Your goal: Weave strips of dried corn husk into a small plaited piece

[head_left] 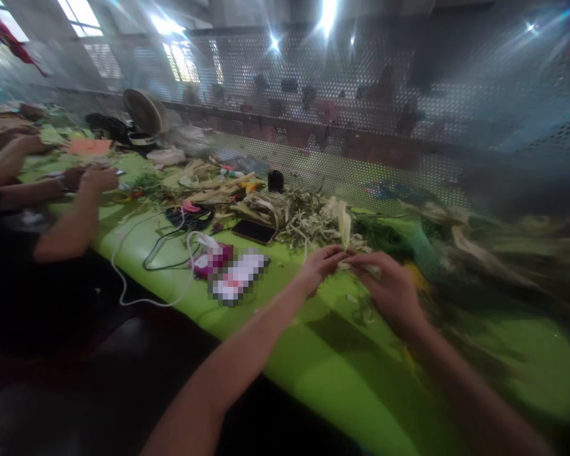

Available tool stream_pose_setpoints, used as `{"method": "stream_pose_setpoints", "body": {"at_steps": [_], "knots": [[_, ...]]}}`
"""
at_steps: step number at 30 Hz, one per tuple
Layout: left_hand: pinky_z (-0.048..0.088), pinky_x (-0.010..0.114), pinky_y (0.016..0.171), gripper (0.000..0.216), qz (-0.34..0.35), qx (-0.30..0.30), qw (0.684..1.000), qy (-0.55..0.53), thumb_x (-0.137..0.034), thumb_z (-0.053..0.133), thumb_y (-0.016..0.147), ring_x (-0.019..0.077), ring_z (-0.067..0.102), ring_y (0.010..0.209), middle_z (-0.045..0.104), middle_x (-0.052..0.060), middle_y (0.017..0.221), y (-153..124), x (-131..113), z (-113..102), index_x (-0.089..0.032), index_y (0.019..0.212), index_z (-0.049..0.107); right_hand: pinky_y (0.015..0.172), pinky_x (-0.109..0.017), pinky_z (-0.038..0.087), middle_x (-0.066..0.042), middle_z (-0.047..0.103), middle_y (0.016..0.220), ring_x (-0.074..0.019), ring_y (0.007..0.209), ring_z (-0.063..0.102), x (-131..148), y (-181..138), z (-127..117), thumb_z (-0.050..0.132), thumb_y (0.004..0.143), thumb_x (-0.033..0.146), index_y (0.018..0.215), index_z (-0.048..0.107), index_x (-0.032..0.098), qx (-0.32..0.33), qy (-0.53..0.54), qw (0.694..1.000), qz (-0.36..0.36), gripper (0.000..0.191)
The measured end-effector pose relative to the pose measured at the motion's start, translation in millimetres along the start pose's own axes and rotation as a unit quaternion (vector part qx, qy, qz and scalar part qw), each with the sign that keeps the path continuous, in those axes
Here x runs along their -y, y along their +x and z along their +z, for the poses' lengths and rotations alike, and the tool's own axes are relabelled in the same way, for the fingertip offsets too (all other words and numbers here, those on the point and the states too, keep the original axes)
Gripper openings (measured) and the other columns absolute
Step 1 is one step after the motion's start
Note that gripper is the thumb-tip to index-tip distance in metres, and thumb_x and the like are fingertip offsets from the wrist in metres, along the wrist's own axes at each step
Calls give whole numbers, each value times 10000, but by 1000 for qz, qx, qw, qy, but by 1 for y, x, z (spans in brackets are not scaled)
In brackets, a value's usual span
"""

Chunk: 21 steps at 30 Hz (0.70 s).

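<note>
Just above the green table (285,329), my left hand (320,266) and my right hand (384,278) meet at their fingertips. Between them stands a pale corn husk strip (344,225), pinched at its lower end by the fingers of both. The exact grip point is small and partly covered by my fingers. Behind my hands lies a heap of shredded dry husk (308,218). To the left of it is a dark phone (253,231) lying flat. Dark green fibre (384,235) sits close behind my right hand.
A magenta pack (211,259) and a blurred-out white-and-red item (240,275) lie left of my forearm, near a white cable (123,278). Longer dry husks (484,253) spread at the right. Co-workers' hands (97,179) are at the far left. A perforated metal screen (313,126) borders the table's back.
</note>
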<state>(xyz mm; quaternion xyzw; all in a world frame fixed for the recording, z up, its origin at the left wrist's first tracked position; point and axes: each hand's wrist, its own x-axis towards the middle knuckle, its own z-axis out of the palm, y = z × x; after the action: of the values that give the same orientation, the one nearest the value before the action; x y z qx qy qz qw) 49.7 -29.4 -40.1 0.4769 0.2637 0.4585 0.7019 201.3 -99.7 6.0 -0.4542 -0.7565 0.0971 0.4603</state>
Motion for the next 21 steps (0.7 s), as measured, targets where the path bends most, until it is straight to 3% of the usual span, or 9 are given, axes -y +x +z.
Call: {"method": "stream_pose_setpoints", "body": {"at_steps": [3,9,14,21], "knots": [[285,207,526,298,-19,15,999,-24,-361,783,700,48,440,567,584,-4,695,0,-1,1,-141,884,698,763,-352,519,-52,727,979,-219,890,668,-9,3,-3,679,833,389,958,713,238,-59,112,982,138,199],[300,206,539,278,-64,35,994,-87,-325,784,688,55,477,591,561,-4,674,-8,-10,7,-125,818,641,630,-289,505,-8,669,749,-159,662,615,-20,6,5,728,752,420,828,642,203,-64,242,931,266,246],[259,200,513,260,-60,37,994,-83,-335,740,719,48,434,563,510,-23,660,-6,-9,4,-141,835,611,612,-285,512,-10,663,742,-163,669,624,-13,9,7,744,724,393,800,602,211,-84,270,913,293,243],[199,226,497,180,-37,15,999,-21,-269,647,722,48,315,511,468,-37,643,-3,-8,4,-154,833,566,620,-288,483,-16,652,744,-167,684,598,-25,14,-8,653,784,381,823,607,205,-144,111,956,229,185]]}}
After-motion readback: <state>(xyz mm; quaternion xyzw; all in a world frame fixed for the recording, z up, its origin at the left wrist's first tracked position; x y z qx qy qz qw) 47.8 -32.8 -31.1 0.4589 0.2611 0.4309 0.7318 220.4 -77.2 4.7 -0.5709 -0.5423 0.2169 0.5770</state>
